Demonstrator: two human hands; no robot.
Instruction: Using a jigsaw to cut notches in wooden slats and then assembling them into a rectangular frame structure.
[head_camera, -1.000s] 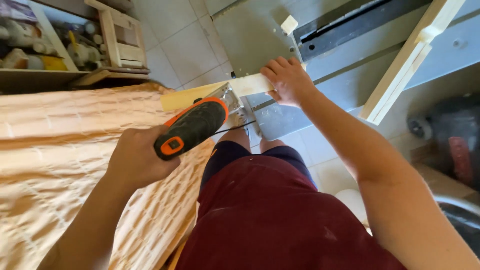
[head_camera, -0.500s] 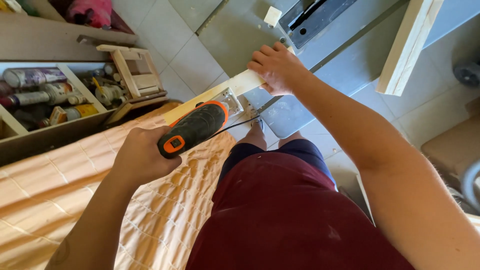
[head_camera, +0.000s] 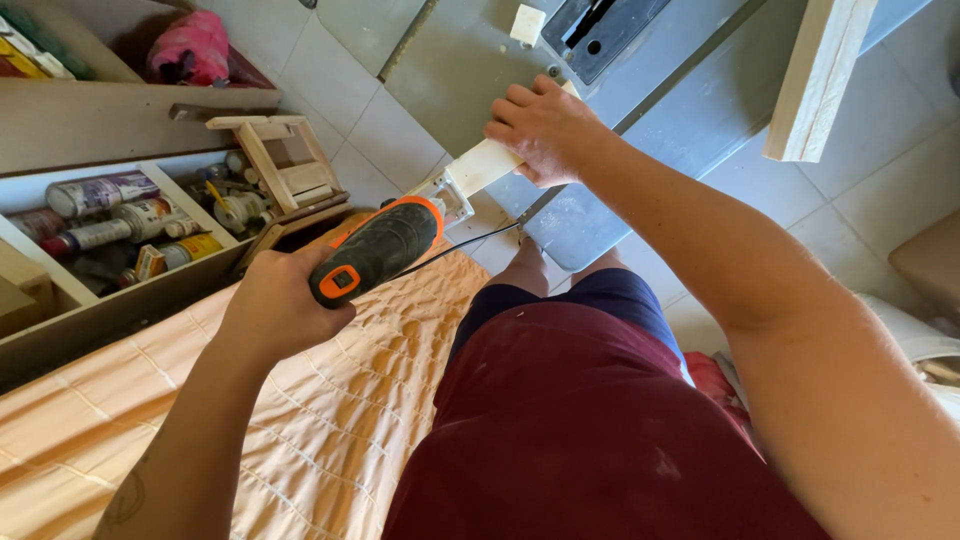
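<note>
The power tool (head_camera: 380, 248), a corded hand tool with a black rubbery grip and orange trim, sits just left of centre, its nose meeting the pale wood strip (head_camera: 487, 165) at about 1 o'clock from it. Compared with a second ago, the tool and the strip appear higher and more to the right in view, and the shelf at 9 o'clock has come fully into sight; the head has turned, while the hands keep the same hold on tool and strip. That suggests the work at the strip's end is ongoing rather than finished.

The left hand (head_camera: 275, 305) has its fingers wrapped tight round the tool's handle. The right hand (head_camera: 545, 130), at 12 o'clock, presses down on the strip with fingers curled over its far edge, holding it against the grey metal table (head_camera: 450, 70), which is smooth and flat with a dark slotted plate set in it. A thin black cord (head_camera: 470, 240) runs from the tool toward 3 o'clock.

The strip is straight, square-edged raw timber. A second, broader plank (head_camera: 815, 75) leans at 2 o'clock. A quilted, peach-coloured cloth (head_camera: 330, 400) covers the surface at 7 o'clock. The wooden shelf (head_camera: 140, 215) holds spray cans and tubes. A small wooden frame (head_camera: 280, 160) stands above it. The floor is pale tile.
</note>
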